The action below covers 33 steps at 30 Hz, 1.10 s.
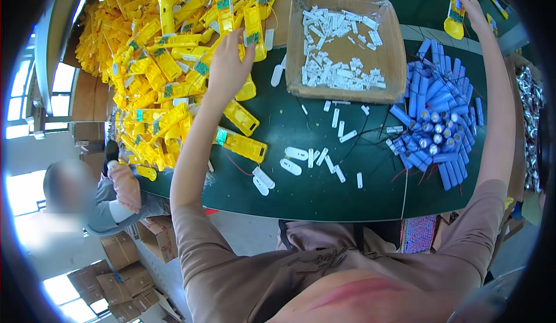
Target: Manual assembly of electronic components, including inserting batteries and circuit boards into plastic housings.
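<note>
My left hand [227,68] is raised over the edge of the yellow pile, its fingers closed on one yellow casing [253,30] that stands upright with a small green board showing near its lower end. My right hand [474,11] is stretched to the far right corner of the table, fingertips against another yellow casing [456,11]; at the rim of the view I cannot tell whether it is gripped or only touched. The heap of yellow casings [156,62] fills the far left of the green table [324,190], with two more lying loose just below my left hand. A cardboard tray [394,50] of small white parts sits between my arms, and white pieces [295,161] are scattered in front of it. A pile of blue battery cells [440,114] lies beside my right forearm. A seated person [110,195] is at lower left, above stacked cardboard boxes [121,271].
</note>
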Motion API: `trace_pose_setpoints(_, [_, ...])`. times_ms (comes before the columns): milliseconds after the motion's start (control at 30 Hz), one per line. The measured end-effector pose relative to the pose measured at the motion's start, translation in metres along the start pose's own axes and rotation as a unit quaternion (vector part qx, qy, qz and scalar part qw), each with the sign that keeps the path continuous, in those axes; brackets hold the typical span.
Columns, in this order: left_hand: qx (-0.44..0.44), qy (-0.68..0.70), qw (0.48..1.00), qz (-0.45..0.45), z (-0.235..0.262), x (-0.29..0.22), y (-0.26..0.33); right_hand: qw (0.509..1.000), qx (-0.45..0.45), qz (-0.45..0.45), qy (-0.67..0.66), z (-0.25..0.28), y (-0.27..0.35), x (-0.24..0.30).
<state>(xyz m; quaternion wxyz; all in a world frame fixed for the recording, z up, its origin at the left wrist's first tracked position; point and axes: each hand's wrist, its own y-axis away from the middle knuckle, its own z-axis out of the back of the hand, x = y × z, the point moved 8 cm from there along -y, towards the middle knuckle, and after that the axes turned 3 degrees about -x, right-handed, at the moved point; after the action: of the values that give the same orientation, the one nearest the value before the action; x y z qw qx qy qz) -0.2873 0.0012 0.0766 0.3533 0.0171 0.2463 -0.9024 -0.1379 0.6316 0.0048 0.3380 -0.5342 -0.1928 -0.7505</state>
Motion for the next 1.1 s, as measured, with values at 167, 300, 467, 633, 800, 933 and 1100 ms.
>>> trace_pose_setpoints(167, [0.124, -0.114, 0.975, 0.144, -0.038, 0.057, -0.045, 0.998, -0.007, -0.057, 0.017, -0.015, -0.039, -0.066])
trace_pose_setpoints(300, [0.186, -0.105, 0.962, 0.167, -0.065, 0.06, -0.064, 0.998, 0.014, -0.056, 0.008, 0.017, -0.059, -0.117])
trace_pose_setpoints(467, [0.106, -0.035, 0.968, 0.223, -0.035, 0.06, -0.057, 0.924, -0.108, -0.023, 0.366, 0.046, -0.053, -0.097])
trace_pose_setpoints(633, [-0.126, 0.096, 0.977, 0.142, 0.059, -0.001, -0.027, 0.807, -0.241, 0.152, 0.517, 0.053, 0.024, 0.025])
trace_pose_setpoints(800, [-0.128, 0.412, 0.899, 0.071, 0.097, -0.078, 0.009, 0.929, 0.03, 0.329, 0.166, -0.108, 0.212, 0.181])
trace_pose_setpoints(933, [-0.184, 0.495, 0.848, 0.036, 0.124, -0.131, 0.049, 0.884, 0.354, 0.306, -0.012, -0.217, 0.386, 0.264])
trace_pose_setpoints(1100, [-0.13, 0.605, 0.782, 0.072, 0.113, -0.158, 0.077, 0.888, 0.373, 0.118, -0.241, -0.263, 0.435, 0.244])
